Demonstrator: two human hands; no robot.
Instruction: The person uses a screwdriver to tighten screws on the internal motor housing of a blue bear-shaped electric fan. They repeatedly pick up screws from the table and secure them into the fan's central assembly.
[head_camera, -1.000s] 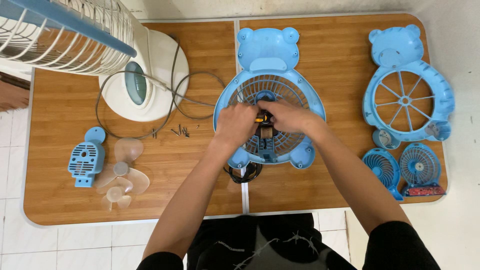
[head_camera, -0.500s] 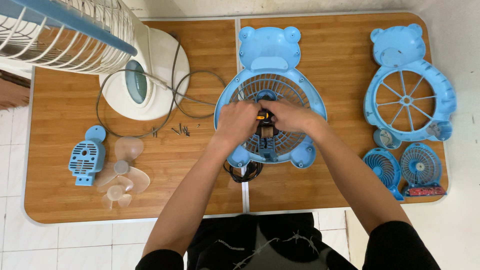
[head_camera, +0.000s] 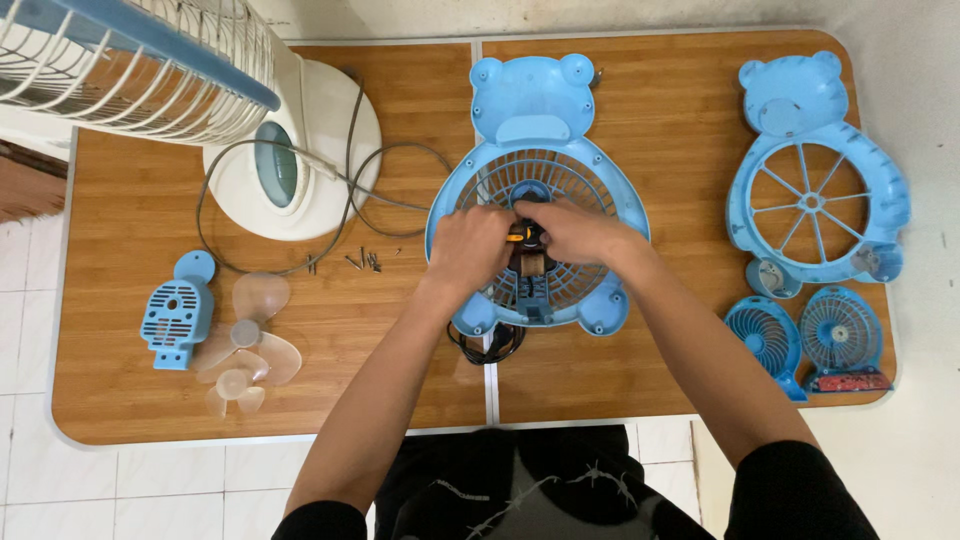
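Left hand and right hand meet over the blue bear-shaped plastic fan housing at table centre, pinching a small orange-black part, its shape largely hidden by fingers.

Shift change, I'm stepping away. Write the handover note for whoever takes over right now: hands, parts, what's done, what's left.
Left hand and right hand are both on the motor hub of the blue bear-shaped fan body at table centre; a small orange-and-black piece sits between the fingers, too small to identify.
Done: front grille shell is off, lying far right; clear blade and small blue cover lie at left; loose screws beside the white fan's base.
Left: the motor remains mounted in the body.
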